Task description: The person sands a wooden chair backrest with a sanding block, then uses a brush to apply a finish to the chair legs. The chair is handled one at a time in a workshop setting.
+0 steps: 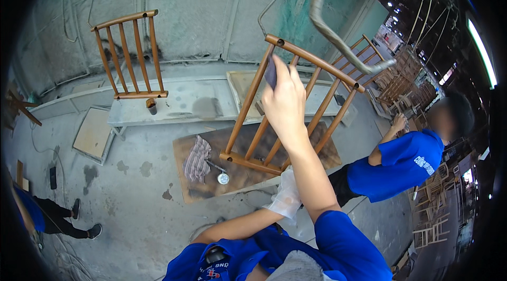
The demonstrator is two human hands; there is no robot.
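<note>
A brown slatted wooden chair back [255, 136] hangs tilted before me from a wire hook at its top rail. My right hand [285, 99] is closed on a folded piece of dark sandpaper [271, 72], held against the left upright just under the top rail. My left hand [287, 194], in a clear plastic glove, is at the lower rail's right end. Its fingers are hidden behind the lower rail and my right forearm, so I cannot make out its grip.
Another chair back [132, 54] hangs at left above a low bench [182, 109] with a small brown cup [151, 105]. A striped rag [197, 159] lies on a floor board [185, 188]. A thick wrapped hose [338, 43] hangs upper right. Co-workers stand right [404, 159] and left [53, 215].
</note>
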